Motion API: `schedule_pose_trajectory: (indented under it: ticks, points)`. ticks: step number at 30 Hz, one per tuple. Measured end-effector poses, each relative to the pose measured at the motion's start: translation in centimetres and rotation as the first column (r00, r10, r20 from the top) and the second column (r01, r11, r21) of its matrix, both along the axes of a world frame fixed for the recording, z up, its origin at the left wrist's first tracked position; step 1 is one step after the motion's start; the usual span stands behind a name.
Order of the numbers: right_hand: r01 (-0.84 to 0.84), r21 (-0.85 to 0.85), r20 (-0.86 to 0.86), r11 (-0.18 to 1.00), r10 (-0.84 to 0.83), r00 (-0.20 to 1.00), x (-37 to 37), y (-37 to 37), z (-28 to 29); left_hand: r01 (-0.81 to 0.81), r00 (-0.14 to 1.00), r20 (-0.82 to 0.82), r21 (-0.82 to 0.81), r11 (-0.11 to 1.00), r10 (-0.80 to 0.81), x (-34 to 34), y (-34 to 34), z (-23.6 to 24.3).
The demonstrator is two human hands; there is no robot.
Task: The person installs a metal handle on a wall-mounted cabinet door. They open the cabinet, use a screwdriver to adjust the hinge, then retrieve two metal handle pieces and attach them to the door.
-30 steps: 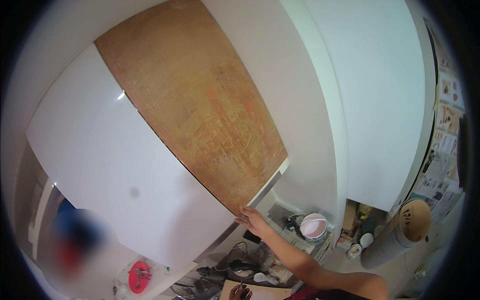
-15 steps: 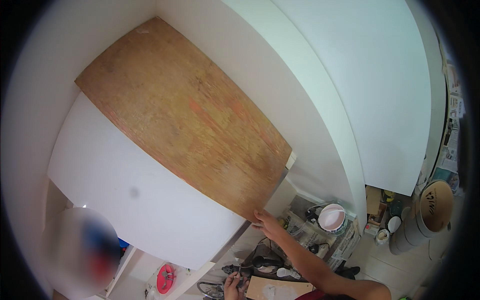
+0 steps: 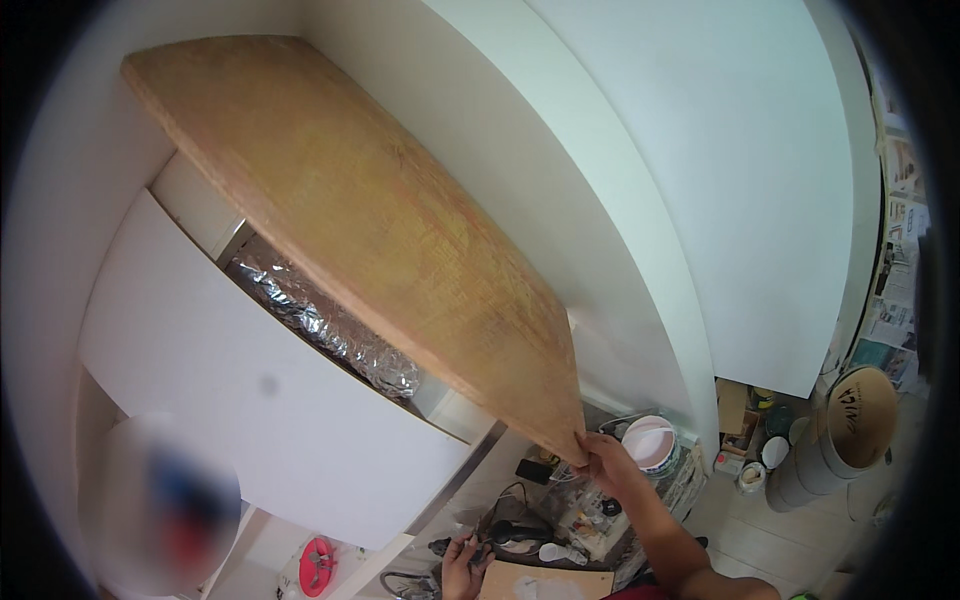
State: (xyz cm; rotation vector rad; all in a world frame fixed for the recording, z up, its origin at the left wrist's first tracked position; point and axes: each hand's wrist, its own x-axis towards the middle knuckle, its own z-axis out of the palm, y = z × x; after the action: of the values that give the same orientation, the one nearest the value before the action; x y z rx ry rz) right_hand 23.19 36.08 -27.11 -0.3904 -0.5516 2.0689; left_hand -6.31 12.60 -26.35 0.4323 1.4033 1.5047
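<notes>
My right hand (image 3: 602, 462) grips the near right corner of a large brown wooden board (image 3: 370, 230). Scuffed and worn on its face, the board is tilted up along its left long edge. Through the gap beneath it, a compartment shows a crinkled silver foil-covered thing (image 3: 330, 325). To the left of the gap lies a smooth white panel (image 3: 270, 390). Low in the picture, my left hand (image 3: 462, 568) is closed around something dark that I cannot make out. Beside that hand is a tan board (image 3: 545, 582) with a pale smear on it.
A pale bucket (image 3: 650, 442) stands past my right forearm, with newspaper around it. Below the white panel sits a red dish (image 3: 316, 566) holding cutlery. At right, a tall round bin (image 3: 850, 425) stands on tiles. Walls enclose the board's far and right sides.
My right hand has lifted the board's left edge and moved right with its corner. The compartment with the foil has come into sight. My left hand stays low.
</notes>
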Motion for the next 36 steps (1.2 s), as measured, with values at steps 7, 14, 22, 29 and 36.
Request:
schedule_pose_trajectory:
  ticks: [7,14,22,29,36]
  points:
    - [0.191,-0.005,0.104,0.982,-0.189,0.976,6.2,0.4,1.8,0.061,0.998,0.033,0.042,0.997,-0.062,0.1,3.8,0.1]
    - [0.392,0.233,0.52,0.89,-0.455,0.723,9.8,1.2,6.1,0.208,0.973,-0.139,0.2,0.957,-0.182,2.1,12.4,9.9]
    - [0.221,0.85,0.488,0.478,-0.873,0.013,15.5,5.3,8.1,0.354,0.911,-0.404,0.654,0.669,-0.086,5.6,30.5,28.9]
    - [0.291,0.944,0.045,0.153,-0.936,0.348,10.4,14.4,25.8,0.36,0.886,-0.462,0.746,0.56,0.046,2.2,43.6,42.0]
    - [0.251,0.812,0.404,0.527,-0.817,0.411,12.0,7.4,10.6,0.394,0.8,-0.589,0.663,0.636,0.119,-0.5,50.4,43.3]
